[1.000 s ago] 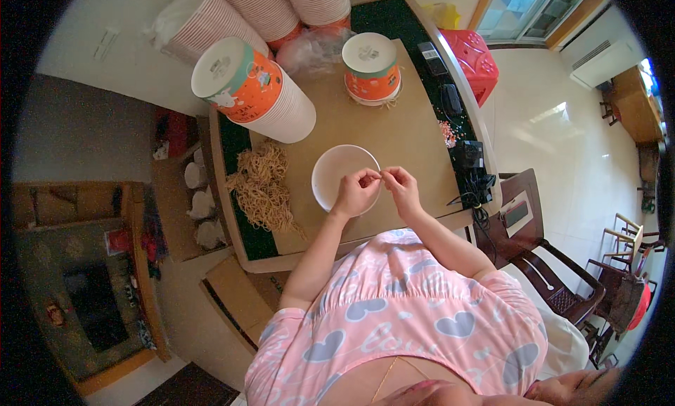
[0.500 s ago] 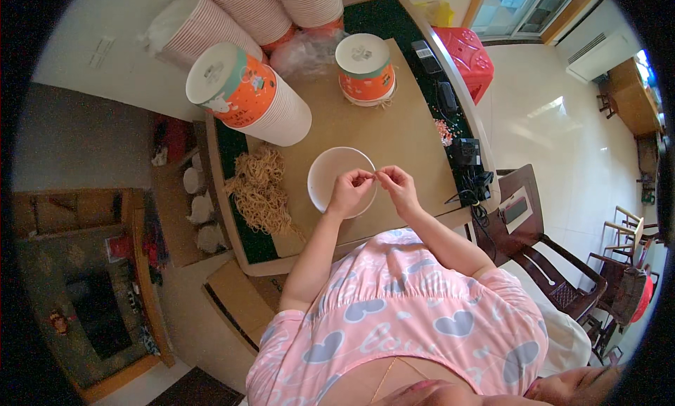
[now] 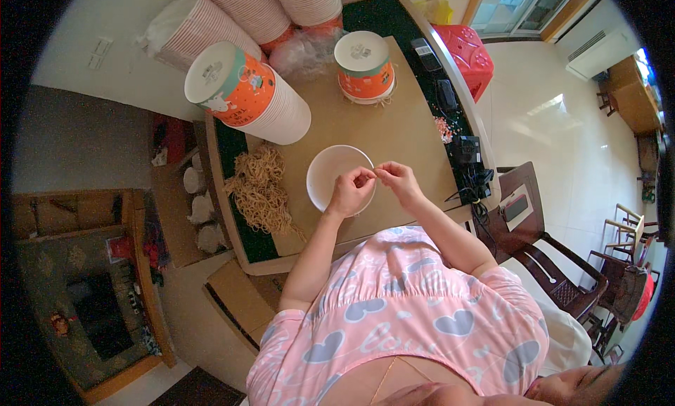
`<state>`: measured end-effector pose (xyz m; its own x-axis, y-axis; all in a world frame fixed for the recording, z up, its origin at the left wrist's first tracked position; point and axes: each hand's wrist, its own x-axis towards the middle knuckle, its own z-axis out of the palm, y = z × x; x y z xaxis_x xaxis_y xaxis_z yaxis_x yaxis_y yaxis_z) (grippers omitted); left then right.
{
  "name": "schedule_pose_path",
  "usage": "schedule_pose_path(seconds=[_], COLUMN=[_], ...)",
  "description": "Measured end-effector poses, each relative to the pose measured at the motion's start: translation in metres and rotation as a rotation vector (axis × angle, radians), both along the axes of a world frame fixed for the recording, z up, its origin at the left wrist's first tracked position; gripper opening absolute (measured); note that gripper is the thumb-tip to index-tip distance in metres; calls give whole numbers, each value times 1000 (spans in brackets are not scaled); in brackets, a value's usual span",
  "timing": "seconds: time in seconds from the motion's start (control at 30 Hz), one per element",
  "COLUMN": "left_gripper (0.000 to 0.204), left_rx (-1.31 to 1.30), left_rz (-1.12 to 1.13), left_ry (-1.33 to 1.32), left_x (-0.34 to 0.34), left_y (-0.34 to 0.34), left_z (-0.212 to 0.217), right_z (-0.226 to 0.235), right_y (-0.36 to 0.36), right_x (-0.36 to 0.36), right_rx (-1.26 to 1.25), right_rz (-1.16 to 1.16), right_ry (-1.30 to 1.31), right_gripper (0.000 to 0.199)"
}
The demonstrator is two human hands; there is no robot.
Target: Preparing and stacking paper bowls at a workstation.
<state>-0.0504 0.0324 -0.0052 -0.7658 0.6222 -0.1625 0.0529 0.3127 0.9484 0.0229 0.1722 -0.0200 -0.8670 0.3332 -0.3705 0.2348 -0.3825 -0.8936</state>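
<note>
Two hands in the head view, right? Pose?
Yes. Left hand (image 3: pixel 354 191) sits over the near-right part of the white, round, open-topped tub (image 3: pixel 325 172), fingers curled, thumb and fingertips pressed together. Forearm angles up and right.
And the other?
Right hand (image 3: pixel 401 184), just right of the tub's rim. Forearm angles up and left, fingers bent, tips drawn together near the left fingertips.
Pinching anything?
Can't tell, too small to see.
Tub location?
On the brown, flat cardboard sheet (image 3: pixel 404 142), right of the tan, tangled, stringy heap (image 3: pixel 259 191), nearer the person than the tall, orange-and-white, nested tub stack (image 3: pixel 249 97).
</note>
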Motion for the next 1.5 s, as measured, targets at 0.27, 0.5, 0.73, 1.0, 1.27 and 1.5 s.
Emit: schedule_pose_path(seconds=[0.27,0.5,0.73,1.0,1.27,1.5], left_gripper=[4,6,5,6,7,5], left_rx=[-58,-67,-44,-76,-67,-77], left_rz=[12,25,65,102,184,169], left_ry=[8,15,39,105,107,122], left_x=[3,4,5,9,11,6], left_y=[2,0,1,4,3,1], left_z=[8,6,5,4,3,3], right_z=[-12,-11,-12,-24,-17,-10], right_y=[15,11,3,1,1,5], right_x=[4,6,3,3,4,4], right_rx=[-31,102,219,299,338,269], right_rz=[276,252,198,163,182,268], right_ry=[-55,-40,-21,53,92,105], right_gripper=[20,21,19,15,16,17])
